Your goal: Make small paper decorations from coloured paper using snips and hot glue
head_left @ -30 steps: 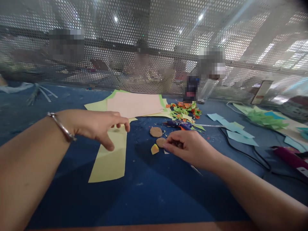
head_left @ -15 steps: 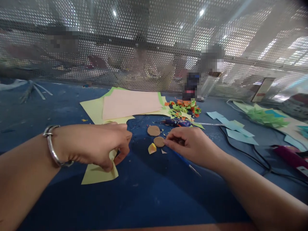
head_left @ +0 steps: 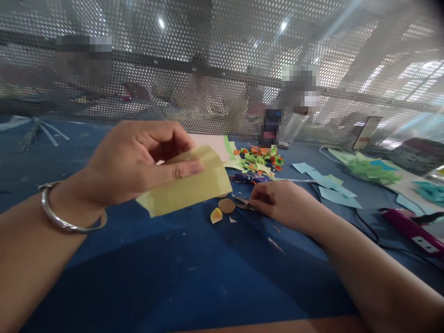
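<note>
Between the thumb and fingers of my left hand (head_left: 149,162), a piece of pale yellow paper (head_left: 194,185) is raised above the table and slightly bent. My right hand (head_left: 277,201) is closed around what look like small scissors (head_left: 243,201), their blades pointing left; the handles are hidden in the fingers. Just left of the blades lies a round brown cardboard disc (head_left: 226,206). A second disc is mostly covered by the raised paper. Close by are a small folded yellow paper piece (head_left: 216,215) and a paper scrap (head_left: 232,219).
Behind my right hand lie a dark blue glue gun (head_left: 251,178) and a heap of green and orange paper curls (head_left: 260,158). Light blue paper pieces (head_left: 336,194), black cables and a purple power strip (head_left: 412,231) are to the right. A perforated metal screen (head_left: 156,101) stands behind.
My left hand has lifted the yellow paper off the table, up and to the right. My right hand has moved slightly right, and the scissors now show in it.
</note>
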Motion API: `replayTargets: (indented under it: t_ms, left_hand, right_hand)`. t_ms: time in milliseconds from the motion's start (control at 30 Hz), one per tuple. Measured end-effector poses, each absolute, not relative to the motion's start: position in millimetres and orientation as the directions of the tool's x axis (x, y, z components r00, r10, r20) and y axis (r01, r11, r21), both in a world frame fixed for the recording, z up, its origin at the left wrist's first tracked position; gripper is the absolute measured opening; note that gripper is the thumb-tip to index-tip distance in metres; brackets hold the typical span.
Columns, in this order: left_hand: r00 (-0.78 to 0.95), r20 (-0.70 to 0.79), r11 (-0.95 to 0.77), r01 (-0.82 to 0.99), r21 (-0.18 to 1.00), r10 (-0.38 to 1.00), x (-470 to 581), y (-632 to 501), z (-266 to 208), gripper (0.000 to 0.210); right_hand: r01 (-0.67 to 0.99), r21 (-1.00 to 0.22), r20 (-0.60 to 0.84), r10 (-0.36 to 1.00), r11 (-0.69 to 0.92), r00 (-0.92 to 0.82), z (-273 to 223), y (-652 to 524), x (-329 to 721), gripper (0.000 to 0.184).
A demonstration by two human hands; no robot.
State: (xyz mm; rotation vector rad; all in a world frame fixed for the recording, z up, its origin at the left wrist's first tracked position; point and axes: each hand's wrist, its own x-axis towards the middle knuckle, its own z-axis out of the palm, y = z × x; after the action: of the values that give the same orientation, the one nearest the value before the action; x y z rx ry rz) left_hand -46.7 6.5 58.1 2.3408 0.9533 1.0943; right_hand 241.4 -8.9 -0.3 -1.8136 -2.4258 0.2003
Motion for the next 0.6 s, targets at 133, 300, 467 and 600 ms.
replayTargets:
  t_ms: [133,300,467,600]
  left_hand:
    - [0.666,0.16,-0.61,0.525,0.593,0.729,-48,11,57,0.026]
    - [0.648,-0.014,-0.512,0.615,0.6,0.762,-48,29,30,0.023]
    - [0.653,-0.023,-0.413,0.506,0.758,0.757,-55,38,30,0.025]
    - [0.652,-0.086,-0.267,0.422,0.866,0.754,-56,30,42,0.026]
  right_hand:
    - [0.952,-0.121,-0.038,0.958,0.279,-0.286,2,-9,246,0.012]
    - [0.94,-0.117,-0.029,0.945,0.32,-0.325,2,-11,246,0.013]
    - [0.923,-0.072,-0.016,0.925,0.378,-0.38,-2,-14,243,0.007]
    - [0.936,-0.09,-0.006,0.939,0.342,-0.343,-2,-13,243,0.004]
